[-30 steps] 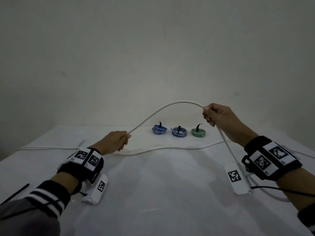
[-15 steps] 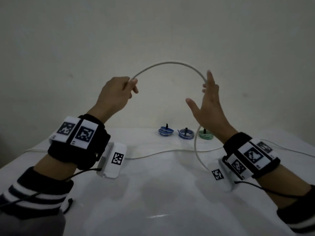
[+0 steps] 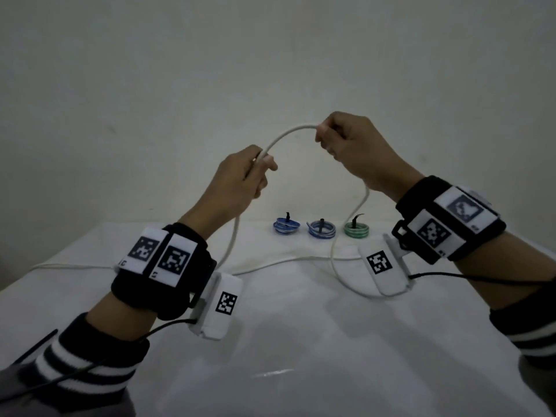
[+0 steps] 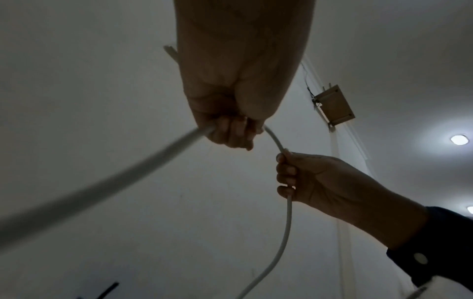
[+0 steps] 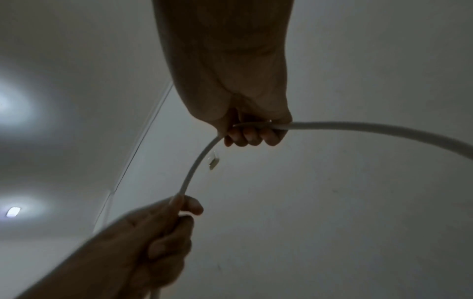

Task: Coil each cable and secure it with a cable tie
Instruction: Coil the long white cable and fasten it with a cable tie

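Gripping a white cable in curled fingers, the left hand and right hand are arching it overhead, seemingly forming a coil's first loop.

Each wrist wears a black band carrying white panels printed with black square codes; a white coded module hangs beneath each, trailing a thin black cable. Sleeve cuffs are black-and-white striped.

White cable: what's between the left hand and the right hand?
Only a short arch of the white cable, held up in the air, spans from the left hand to the right hand; the head view shows it.
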